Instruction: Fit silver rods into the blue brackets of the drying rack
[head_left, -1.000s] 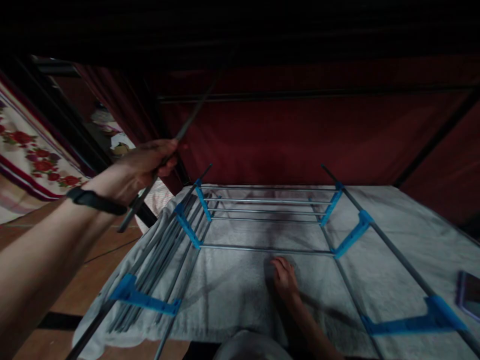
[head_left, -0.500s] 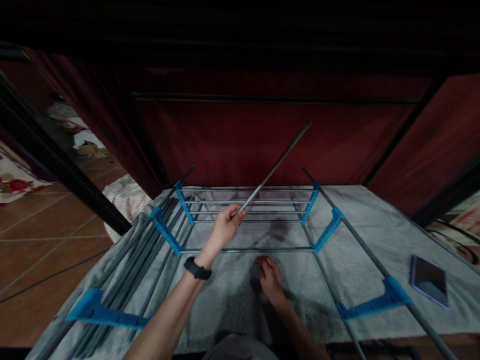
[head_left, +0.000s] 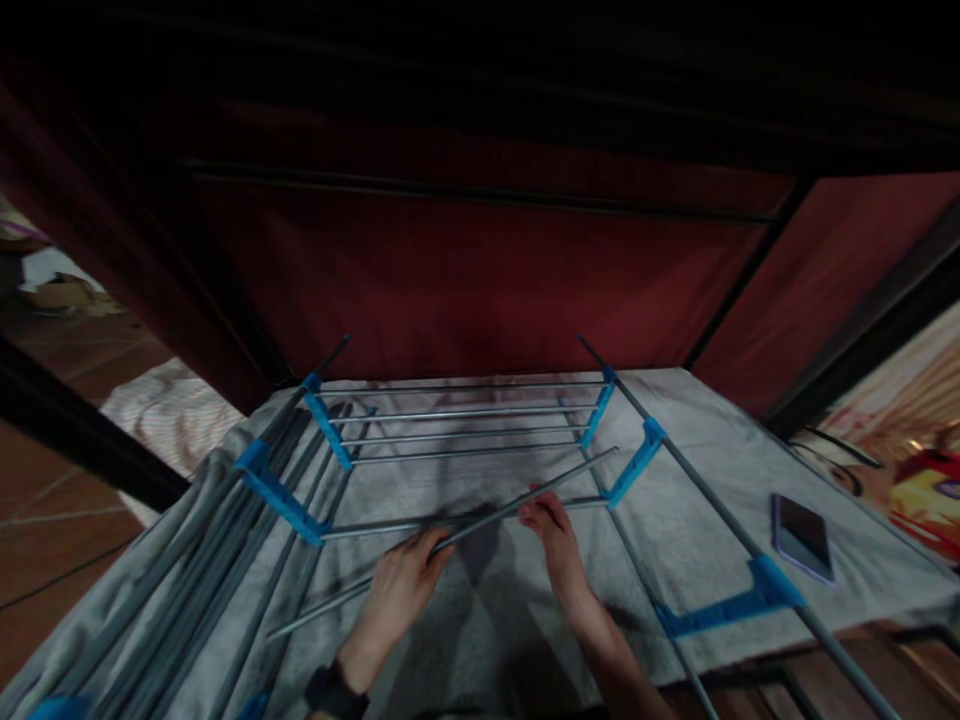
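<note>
Rod (head_left: pixel 450 537) now down low across the rack (head_left: pixel 457 440), no longer raised; left hand (head_left: pixel 401 590) curled round it, right hand (head_left: pixel 551 535) fingertips touching. One phone (head_left: pixel 802 535) on the cloth (head_left: pixel 705 480).

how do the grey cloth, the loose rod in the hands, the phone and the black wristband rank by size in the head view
1. grey cloth, spread under everything
2. loose rod, long and thin, held by the left hand and touched by the right hand
3. phone
4. black wristband, partly cut off at the frame edge, so unsure against the phone
</note>
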